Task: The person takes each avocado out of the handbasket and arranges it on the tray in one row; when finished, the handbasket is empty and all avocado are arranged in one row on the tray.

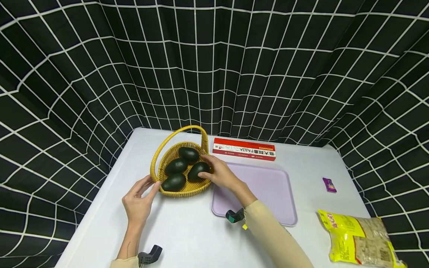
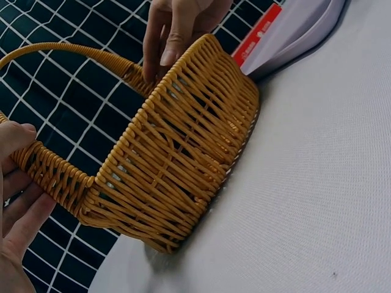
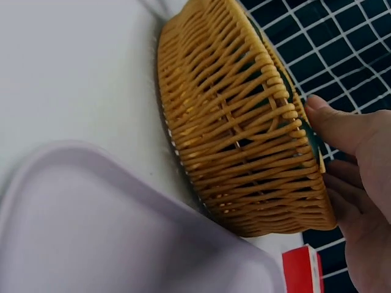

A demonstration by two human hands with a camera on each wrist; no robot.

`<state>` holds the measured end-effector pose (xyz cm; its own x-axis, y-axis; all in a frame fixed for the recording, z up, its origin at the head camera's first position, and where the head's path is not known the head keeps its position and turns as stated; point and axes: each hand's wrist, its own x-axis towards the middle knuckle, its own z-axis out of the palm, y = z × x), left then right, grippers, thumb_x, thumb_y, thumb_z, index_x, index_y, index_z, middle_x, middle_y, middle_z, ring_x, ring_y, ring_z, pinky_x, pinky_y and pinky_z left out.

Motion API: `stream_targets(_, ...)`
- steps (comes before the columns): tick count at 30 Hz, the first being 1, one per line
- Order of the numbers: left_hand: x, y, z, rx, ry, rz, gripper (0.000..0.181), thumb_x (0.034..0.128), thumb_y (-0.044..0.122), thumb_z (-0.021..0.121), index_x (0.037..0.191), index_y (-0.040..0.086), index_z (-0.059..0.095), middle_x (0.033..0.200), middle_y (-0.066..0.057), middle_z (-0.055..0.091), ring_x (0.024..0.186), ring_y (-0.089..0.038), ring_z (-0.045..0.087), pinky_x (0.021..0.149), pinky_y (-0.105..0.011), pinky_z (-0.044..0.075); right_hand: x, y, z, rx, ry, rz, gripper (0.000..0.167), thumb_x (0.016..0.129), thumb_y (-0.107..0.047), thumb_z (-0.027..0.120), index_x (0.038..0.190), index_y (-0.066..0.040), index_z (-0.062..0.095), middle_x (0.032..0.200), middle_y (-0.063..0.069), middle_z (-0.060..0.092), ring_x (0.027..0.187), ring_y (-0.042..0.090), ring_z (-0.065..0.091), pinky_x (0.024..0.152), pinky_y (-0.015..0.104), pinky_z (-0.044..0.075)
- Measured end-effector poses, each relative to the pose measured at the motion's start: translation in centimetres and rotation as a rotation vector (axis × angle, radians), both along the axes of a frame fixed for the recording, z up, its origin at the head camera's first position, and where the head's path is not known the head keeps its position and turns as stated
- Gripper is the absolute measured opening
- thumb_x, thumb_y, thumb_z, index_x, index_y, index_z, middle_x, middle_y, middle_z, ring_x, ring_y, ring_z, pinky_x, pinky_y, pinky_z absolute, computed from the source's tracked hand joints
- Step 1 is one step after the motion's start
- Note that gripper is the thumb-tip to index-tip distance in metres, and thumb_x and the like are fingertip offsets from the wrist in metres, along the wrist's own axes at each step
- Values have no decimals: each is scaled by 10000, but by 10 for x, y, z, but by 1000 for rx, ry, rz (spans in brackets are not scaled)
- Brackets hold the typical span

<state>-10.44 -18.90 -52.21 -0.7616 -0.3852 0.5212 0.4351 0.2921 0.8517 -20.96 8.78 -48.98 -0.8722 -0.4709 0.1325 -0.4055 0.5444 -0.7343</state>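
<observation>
A yellow wicker basket (image 1: 187, 194) with a tall hoop handle stands on the table, holding several dark green avocados (image 1: 175, 166). At the basket's left side, my left hand (image 1: 138, 203) grips the base of the handle, thumb in front and fingers behind, as the left wrist view shows. My right hand (image 1: 221, 173) reaches over the right rim and holds the rightmost avocado (image 1: 194, 172) between thumb and fingers. In the right wrist view the rim of the basket (image 3: 244, 122) hides most of that avocado, and the fingertips are partly out of sight.
Right of the basket lies a pale purple tray (image 1: 258, 190). Behind the tray is a red and white pasta box (image 1: 244, 149). A small purple packet (image 1: 329, 185) and a yellow bag (image 1: 360, 238) lie on the right. Black gridded cloth (image 1: 214, 67) surrounds the white table.
</observation>
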Motion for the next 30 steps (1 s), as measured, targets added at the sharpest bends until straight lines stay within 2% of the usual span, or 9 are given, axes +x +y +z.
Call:
stream_targets(7,0,-2,-1,-12,-23,0,388,812,-79,853,1181,-1,763,1080,-170,767,955,-44,770,964,-246,620,-8,-3,3,78,4,50,762,907,-236,844,1545,-43,473,1562,145,532,1457,306,501,1255,451,423)
stream_targets(14,1,-1,-1,-14,-18,-7,393,809,-95,847,1182,-9,760,1082,-236,753,953,-29,765,963,-228,617,-13,-4,6,119,-43,95,771,907,-234,843,1547,-33,463,1577,159,512,1483,305,470,1273,434,397)
stream_targets(24,2,-1,2,3,-31,-3,382,813,-75,854,1177,-3,764,1084,-185,762,950,-37,767,962,-239,619,-19,-9,8,173,-61,155,719,895,-189,851,1507,-22,512,1516,175,564,1428,324,524,1242,457,439)
stream_targets(30,2,-1,1,5,-45,-2,374,822,-58,854,1179,3,766,1090,-151,768,954,-49,770,968,-250,616,-17,-12,5,197,-50,153,641,899,-189,846,1458,-38,571,1443,150,620,1359,311,574,1195,457,488)
